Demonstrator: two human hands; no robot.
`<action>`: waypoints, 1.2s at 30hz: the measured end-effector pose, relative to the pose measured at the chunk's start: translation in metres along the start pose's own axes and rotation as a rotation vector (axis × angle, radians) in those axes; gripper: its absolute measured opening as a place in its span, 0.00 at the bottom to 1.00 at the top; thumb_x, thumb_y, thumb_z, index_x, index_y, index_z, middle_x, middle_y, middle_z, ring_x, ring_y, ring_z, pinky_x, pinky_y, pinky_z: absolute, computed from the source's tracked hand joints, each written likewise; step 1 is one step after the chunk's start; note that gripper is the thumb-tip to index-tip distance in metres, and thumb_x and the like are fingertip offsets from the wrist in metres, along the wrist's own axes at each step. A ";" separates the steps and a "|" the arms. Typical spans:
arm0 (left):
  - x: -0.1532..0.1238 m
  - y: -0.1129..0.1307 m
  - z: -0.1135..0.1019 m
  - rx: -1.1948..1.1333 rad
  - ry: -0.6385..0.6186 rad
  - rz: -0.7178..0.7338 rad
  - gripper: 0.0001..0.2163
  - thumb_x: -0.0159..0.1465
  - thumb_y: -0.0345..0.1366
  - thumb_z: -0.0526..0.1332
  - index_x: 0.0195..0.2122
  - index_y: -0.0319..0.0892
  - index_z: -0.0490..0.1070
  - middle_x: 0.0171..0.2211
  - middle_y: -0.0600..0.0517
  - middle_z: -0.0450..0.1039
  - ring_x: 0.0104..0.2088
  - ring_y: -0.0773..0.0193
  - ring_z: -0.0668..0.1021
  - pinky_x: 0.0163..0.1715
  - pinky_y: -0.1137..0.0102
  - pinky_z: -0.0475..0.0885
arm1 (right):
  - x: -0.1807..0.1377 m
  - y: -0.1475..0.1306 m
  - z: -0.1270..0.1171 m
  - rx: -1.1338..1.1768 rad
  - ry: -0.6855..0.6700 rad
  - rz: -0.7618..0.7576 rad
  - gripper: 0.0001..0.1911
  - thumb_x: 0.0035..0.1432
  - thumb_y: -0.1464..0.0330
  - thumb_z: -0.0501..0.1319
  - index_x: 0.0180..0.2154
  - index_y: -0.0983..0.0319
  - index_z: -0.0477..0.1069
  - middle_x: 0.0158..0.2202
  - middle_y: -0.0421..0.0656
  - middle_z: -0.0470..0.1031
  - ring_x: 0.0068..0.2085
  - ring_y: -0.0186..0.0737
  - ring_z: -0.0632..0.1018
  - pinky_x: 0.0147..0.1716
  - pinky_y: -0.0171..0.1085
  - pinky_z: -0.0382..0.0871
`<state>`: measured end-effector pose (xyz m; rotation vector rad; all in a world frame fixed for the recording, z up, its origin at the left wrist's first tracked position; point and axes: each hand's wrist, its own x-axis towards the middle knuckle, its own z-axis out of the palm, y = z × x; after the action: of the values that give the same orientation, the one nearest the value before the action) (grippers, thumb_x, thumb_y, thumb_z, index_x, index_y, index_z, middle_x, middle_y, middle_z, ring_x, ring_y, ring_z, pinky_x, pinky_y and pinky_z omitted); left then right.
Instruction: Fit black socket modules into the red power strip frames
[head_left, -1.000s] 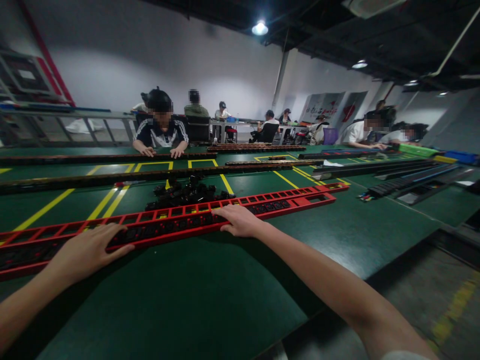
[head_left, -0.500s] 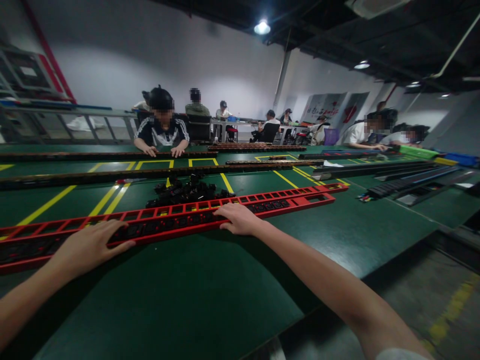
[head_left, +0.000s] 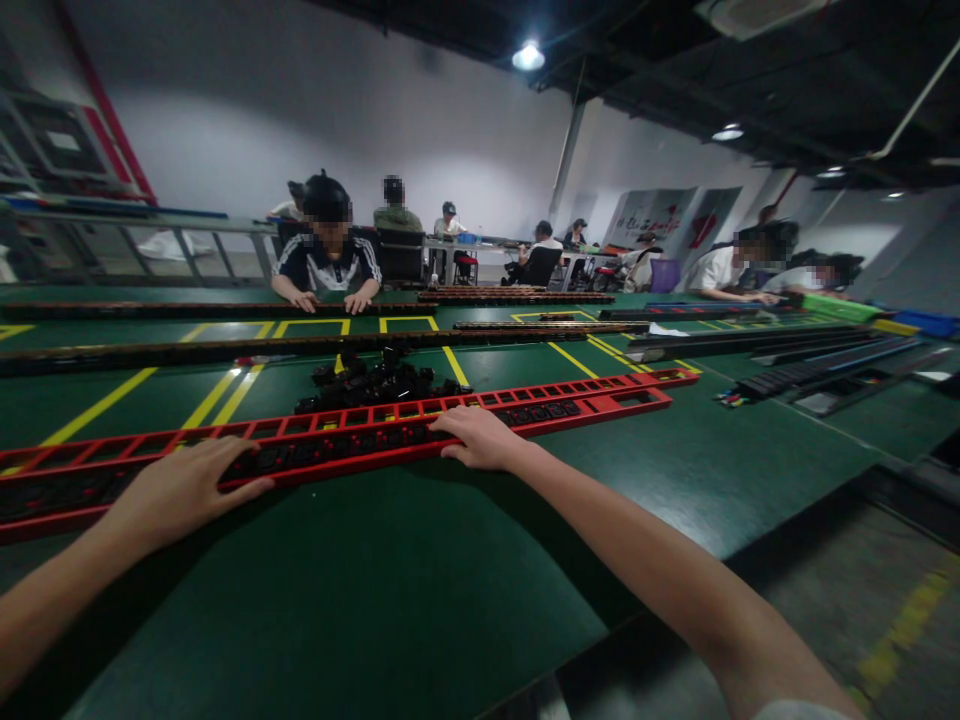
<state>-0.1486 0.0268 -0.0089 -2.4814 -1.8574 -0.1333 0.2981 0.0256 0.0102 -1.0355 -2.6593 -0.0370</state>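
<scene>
A long red strip frame (head_left: 360,463), its slots holding a row of black sockets (head_left: 367,440), lies slantwise across the green table. My left hand (head_left: 184,490) is closed over its left part, fingers across the top and thumb along the near side. Farther right, my right hand (head_left: 480,437) grips the same frame near its middle, with the thumb at the near edge. Behind it, a second red frame with open slots (head_left: 570,392) runs alongside. A loose heap of black parts (head_left: 375,382) sits just beyond both frames.
Long dark strips (head_left: 225,350) cross the table farther back. A red-handled tool (head_left: 259,360) lies by them. At right are black channels (head_left: 795,365), a green bin (head_left: 840,307) and a blue bin (head_left: 926,322). A co-worker (head_left: 327,250) sits opposite; others work behind and at right.
The whole view has shifted very slightly to the right. Both hands keep their places on the red frame, and nothing on the table has visibly moved.
</scene>
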 end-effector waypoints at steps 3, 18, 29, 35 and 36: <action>0.000 0.001 -0.001 -0.001 -0.005 0.002 0.46 0.61 0.66 0.47 0.63 0.27 0.72 0.62 0.30 0.72 0.62 0.36 0.75 0.63 0.46 0.69 | 0.000 0.000 -0.001 0.008 0.004 0.000 0.24 0.66 0.64 0.68 0.60 0.63 0.72 0.56 0.54 0.78 0.56 0.52 0.79 0.56 0.49 0.72; 0.000 0.001 0.000 -0.015 0.007 -0.001 0.44 0.61 0.65 0.48 0.60 0.30 0.74 0.61 0.31 0.74 0.60 0.36 0.76 0.60 0.46 0.71 | 0.000 -0.002 -0.002 -0.002 0.009 -0.007 0.22 0.67 0.64 0.68 0.59 0.62 0.72 0.57 0.52 0.78 0.56 0.51 0.78 0.56 0.48 0.72; 0.000 0.002 -0.002 -0.019 -0.010 -0.010 0.44 0.60 0.66 0.48 0.61 0.31 0.73 0.62 0.32 0.73 0.60 0.37 0.76 0.60 0.47 0.71 | -0.001 -0.002 -0.004 0.001 0.014 -0.005 0.25 0.65 0.64 0.69 0.61 0.61 0.71 0.57 0.52 0.78 0.57 0.51 0.78 0.56 0.49 0.72; -0.001 0.004 -0.002 -0.012 0.022 0.007 0.41 0.62 0.63 0.50 0.59 0.31 0.74 0.60 0.31 0.75 0.58 0.37 0.78 0.59 0.46 0.71 | 0.002 -0.006 -0.006 -0.020 -0.016 0.019 0.28 0.65 0.63 0.69 0.63 0.65 0.69 0.56 0.55 0.78 0.55 0.53 0.79 0.55 0.50 0.73; -0.001 0.004 -0.001 -0.010 0.026 0.011 0.40 0.62 0.63 0.50 0.59 0.30 0.74 0.60 0.31 0.74 0.58 0.36 0.77 0.59 0.46 0.71 | 0.003 -0.008 -0.006 -0.027 -0.023 0.026 0.29 0.66 0.63 0.69 0.64 0.66 0.68 0.56 0.55 0.78 0.55 0.53 0.79 0.56 0.50 0.73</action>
<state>-0.1456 0.0243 -0.0078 -2.4837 -1.8376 -0.1738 0.2929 0.0209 0.0176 -1.0850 -2.6728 -0.0564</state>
